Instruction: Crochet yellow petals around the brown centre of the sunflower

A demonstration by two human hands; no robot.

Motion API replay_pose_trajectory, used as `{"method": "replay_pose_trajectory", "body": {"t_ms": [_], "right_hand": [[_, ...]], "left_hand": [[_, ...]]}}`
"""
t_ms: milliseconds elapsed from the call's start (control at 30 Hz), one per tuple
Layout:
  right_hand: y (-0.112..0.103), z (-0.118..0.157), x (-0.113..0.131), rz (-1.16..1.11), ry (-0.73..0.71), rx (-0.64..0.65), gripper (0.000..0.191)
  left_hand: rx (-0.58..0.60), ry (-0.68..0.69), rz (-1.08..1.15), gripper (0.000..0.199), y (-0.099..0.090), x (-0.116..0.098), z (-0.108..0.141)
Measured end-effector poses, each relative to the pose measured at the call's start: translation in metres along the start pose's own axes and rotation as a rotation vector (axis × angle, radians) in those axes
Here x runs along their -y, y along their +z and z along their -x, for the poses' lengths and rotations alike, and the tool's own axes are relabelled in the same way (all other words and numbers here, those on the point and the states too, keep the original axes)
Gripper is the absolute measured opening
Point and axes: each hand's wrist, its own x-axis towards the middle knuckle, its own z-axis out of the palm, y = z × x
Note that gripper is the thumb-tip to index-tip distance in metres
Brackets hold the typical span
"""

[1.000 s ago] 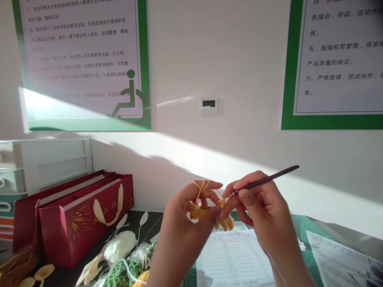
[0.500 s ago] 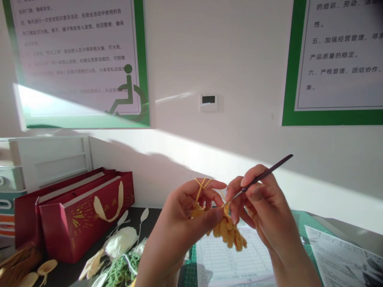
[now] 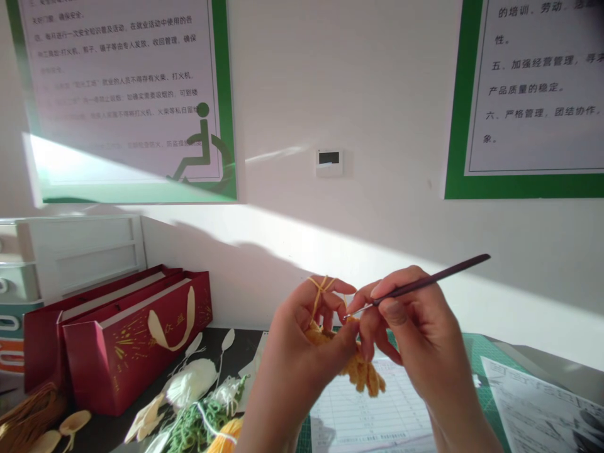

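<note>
My right hand (image 3: pixel 415 321) pinches the hook (image 3: pixel 434 279); my left hand (image 3: pixel 295 340) grips the yellow crochet (image 3: pixel 361 371), yarn (image 3: pixel 321 284) held taut for even stitches.

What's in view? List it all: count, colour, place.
crochet hook: 1, dark purple, right hand
crocheted piece: 1, orange-yellow, left hand
yarn strand: 1, yellow, left fingers
posters: 2, green-framed, wall
wall panel: 1, white, between posters
gift bags: 2, red, desk left
desk: 1, black, below bags
drawer unit: 1, white, far left
yarn ball: 1, cream, by bags
green yarn: 1 heap, near edge
brown yarn: 1 bundle, far left
sheets: 2, white, on mat
cutting mat: 1, green, desk right
left hand: 1, bare, centre
right hand: 1, bare, centre
</note>
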Motion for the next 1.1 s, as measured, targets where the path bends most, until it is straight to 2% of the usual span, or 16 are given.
{"method": "replay_pose_trajectory", "body": {"t_ms": [100,233,333,533,967,1100], "right_hand": [[0.0,0.0,0.0,0.001,-0.001,-0.001,0.004],[-0.004,-0.003,-0.001,-0.08,-0.002,0.04,0.006],[-0.006,-0.003,-0.002,-0.148,0.034,0.082,0.006],[-0.007,-0.001,-0.003,-0.197,0.092,0.072,0.008],[-0.007,-0.002,-0.002,-0.246,0.05,0.111,0.011],[-0.005,0.0,-0.002,-0.243,0.055,0.087,0.011]], "left_hand": [[0.061,-0.004,0.061,0.029,-0.003,0.0,-0.001],[0.204,-0.059,0.182,0.039,-0.011,-0.005,-0.003],[0.259,-0.108,0.204,0.041,-0.016,-0.006,-0.005],[0.246,-0.115,0.243,0.037,-0.017,-0.005,-0.005],[0.297,-0.137,0.323,0.032,-0.017,-0.004,-0.007],[0.285,-0.134,0.315,0.033,-0.017,-0.004,-0.007]]}}
